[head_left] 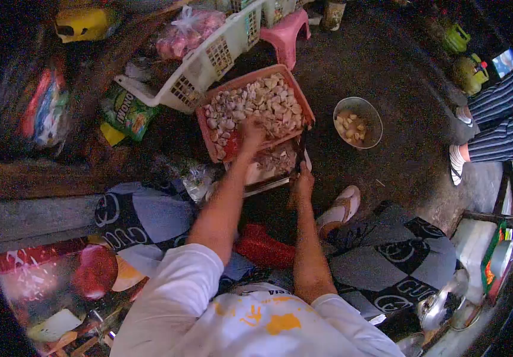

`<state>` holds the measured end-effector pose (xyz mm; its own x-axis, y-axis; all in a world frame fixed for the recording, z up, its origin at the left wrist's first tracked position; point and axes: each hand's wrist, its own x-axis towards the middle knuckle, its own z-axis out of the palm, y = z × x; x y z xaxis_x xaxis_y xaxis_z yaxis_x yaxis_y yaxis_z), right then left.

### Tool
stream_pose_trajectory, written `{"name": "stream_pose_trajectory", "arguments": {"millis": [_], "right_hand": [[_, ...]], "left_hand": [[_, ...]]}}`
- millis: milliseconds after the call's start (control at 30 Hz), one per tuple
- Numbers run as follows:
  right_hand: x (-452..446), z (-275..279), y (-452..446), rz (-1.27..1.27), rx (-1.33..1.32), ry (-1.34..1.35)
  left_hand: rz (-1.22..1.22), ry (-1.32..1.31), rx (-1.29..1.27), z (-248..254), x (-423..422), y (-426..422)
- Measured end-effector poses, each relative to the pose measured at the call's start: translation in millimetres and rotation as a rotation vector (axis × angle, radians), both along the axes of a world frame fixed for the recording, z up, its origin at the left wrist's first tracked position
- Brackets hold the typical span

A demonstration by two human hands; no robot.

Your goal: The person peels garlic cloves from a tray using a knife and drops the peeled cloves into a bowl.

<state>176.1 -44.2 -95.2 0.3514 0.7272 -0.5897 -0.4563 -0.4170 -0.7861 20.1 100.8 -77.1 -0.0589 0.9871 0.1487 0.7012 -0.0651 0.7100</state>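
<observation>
A red-pink tray [305, 106] holds many garlic cloves [268, 98]. My left hand [253, 132] reaches into its lower middle, among the cloves; its fingers are blurred and hard to make out. My right hand [304, 181] is closed around a knife [307, 159] just below the tray's right corner, the blade pointing up. Under the tray's near edge lies a second, pale tray [262, 189] with peelings [275, 162] in it. To the right, a round metal bowl [379, 128] contains some pale peeled cloves [350, 126].
A long white plastic basket [209, 62] stands behind the tray, near a pink stool [286, 37]. At left lies a green package [128, 113]. Another person's striped-trousered legs [500, 122] are at right, near green gas cylinders [469, 74]. My sandalled foot [347, 205] rests below the bowl.
</observation>
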Motion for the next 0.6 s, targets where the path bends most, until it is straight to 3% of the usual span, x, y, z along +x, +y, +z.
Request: {"name": "stream_pose_trajectory", "arguments": {"millis": [67,167,300,467,600], "right_hand": [[-7,-1,1,-0.03,0.005,-0.029],[-10,-17,2,-0.003,0.052,-0.037],[-7,-47,4,0.071,0.107,-0.139],[-14,0,1,0.109,0.123,-0.323],[-18,17,-3,0.213,0.243,-0.593]], "left_hand": [[0.199,0.01,-0.407,23,-53,-10],[0.199,-0.209,-0.327,19,-83,-6],[0.177,-0.187,-0.238,-27,-91,-25],[0.265,-0.219,-0.263,-41,-86,-36],[0.407,-0.474,-0.461,-11,-77,-37]]}}
